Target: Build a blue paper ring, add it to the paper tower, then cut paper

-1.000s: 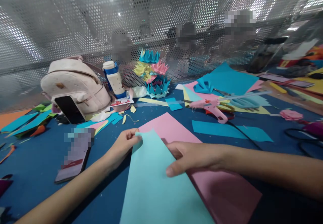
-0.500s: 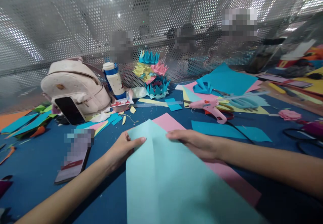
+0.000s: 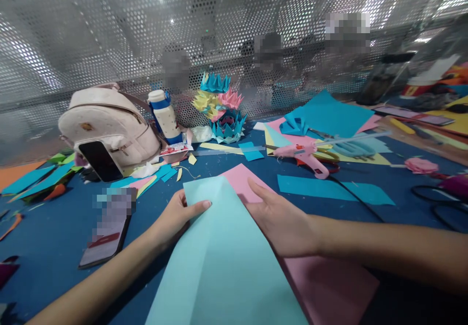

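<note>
A large light-turquoise sheet of paper [image 3: 226, 247] is raised toward me, with a crease running down from its top edge. My left hand [image 3: 183, 213] pinches its upper left corner, thumb on the front and fingers behind. My right hand [image 3: 281, 215] is at the sheet's right edge, thumb lifted away and fingers stretched flat, their tips partly hidden behind the paper. Beneath lies a pink sheet [image 3: 325, 286] on the blue table, partly covered by the turquoise sheet and my right hand.
A pink glue gun [image 3: 302, 154] and a blue paper strip [image 3: 332, 190] lie to the right. Behind are a pale backpack [image 3: 109, 120], a bottle [image 3: 164, 115], folded paper flowers [image 3: 226, 125] and a perforated metal wall [image 3: 219, 22]. A phone [image 3: 109, 227] lies left.
The turquoise sheet has swung leftward at its lower end, showing more of the pink sheet. My right hand has turned, its thumb coming off the paper. My left hand keeps its pinch.
</note>
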The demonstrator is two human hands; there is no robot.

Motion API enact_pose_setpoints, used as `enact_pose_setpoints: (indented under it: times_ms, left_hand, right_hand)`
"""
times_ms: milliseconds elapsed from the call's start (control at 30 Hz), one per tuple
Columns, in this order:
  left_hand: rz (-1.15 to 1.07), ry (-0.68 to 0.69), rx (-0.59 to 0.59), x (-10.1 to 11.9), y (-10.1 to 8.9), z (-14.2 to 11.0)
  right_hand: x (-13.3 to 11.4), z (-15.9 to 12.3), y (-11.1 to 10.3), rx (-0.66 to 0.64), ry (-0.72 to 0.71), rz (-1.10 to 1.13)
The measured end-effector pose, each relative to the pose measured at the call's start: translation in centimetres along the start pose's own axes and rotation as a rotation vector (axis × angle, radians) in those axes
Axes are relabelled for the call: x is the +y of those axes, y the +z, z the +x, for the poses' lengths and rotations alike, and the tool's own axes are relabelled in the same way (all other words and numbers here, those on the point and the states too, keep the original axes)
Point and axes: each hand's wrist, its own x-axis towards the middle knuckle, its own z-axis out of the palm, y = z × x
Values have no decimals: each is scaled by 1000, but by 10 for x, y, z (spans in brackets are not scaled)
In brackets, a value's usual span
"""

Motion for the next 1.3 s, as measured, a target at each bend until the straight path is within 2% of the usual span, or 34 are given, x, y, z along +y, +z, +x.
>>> enact_pose_setpoints:
  times_ms: [100, 300, 433, 600, 733, 867, 967, 1100, 1233, 1300]
  left_hand:
    - [-19, -3, -33, 0, 0, -1]
    - [18, 28, -84, -4, -1, 0]
    - [76, 36, -79, -6, -2, 0]
    - [180, 9, 52, -2, -3, 0]
    - [205, -13, 103, 1, -4, 2]
    - [258, 34, 45, 2, -6, 3]
    - [298, 52, 10, 2, -7, 3]
    - [318, 65, 32, 9, -14, 6]
    - [414, 98, 48, 28, -34, 11]
    - [505, 65, 44, 37, -46, 13]
  right_hand:
    - [-1, 1, 1, 3, -3, 23]
    - [2, -1, 3, 141, 26, 29]
    - [6, -5, 4, 166, 40, -155]
    - [5, -6, 6, 188, 70, -426]
    - [0, -3, 3, 334, 37, -409]
    - [-4, -1, 0, 460, 7, -358]
    - [-8, -2, 0, 447, -3, -311]
    - [-15, -2, -2, 365, -37, -270]
    - [-31, 2, -12, 280, -191, -276]
    - [-39, 3, -19, 276, -226, -329]
